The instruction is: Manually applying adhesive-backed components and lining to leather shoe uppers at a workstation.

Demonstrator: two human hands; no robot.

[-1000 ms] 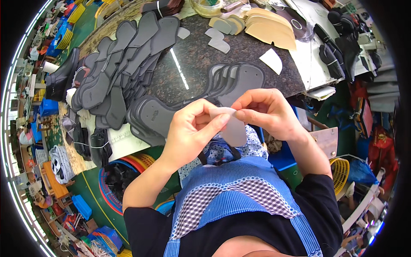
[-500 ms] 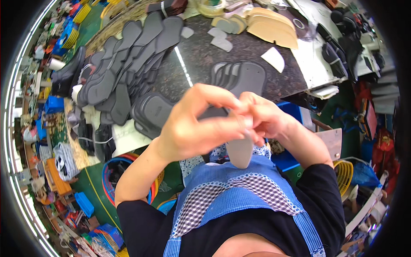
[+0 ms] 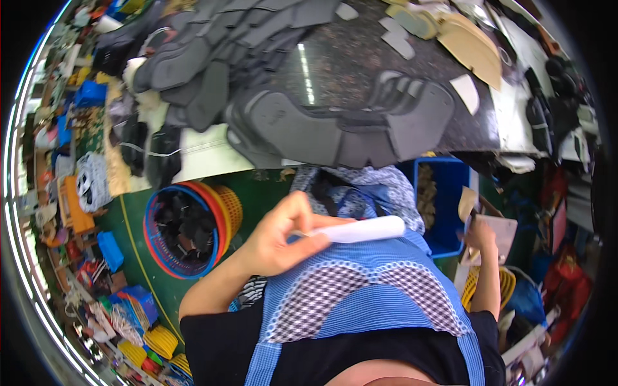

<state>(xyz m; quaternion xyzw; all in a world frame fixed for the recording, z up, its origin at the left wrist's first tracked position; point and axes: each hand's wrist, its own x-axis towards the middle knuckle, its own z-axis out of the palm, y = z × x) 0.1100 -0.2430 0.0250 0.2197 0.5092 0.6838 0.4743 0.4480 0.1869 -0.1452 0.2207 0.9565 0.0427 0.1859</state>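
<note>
In front of the blue checked apron, my left hand (image 3: 283, 241) pinches one end of a pale, thin piece (image 3: 370, 229) with a rounded far end. The piece lies nearly level and points to the right. Out beside the blue bin (image 3: 446, 248), my right hand (image 3: 479, 233) has a small curved beige piece (image 3: 468, 201) at its fingertips; the fingers are small and partly hidden. Dark grey insoles (image 3: 293, 128) are spread in overlapping piles on the table just beyond my hands.
A dark speckled tabletop (image 3: 335, 71) bears more insole stacks, white pieces (image 3: 465, 93) and tan curved sheets (image 3: 467, 48). Nested round baskets (image 3: 222, 225) with dark scraps stand on the floor at left. A pale board (image 3: 501, 238) is beside my right hand.
My hands have parted: the right has swung out right and down to the bin, and the left has lowered with the pale piece. The view has tilted, showing more of the floor.
</note>
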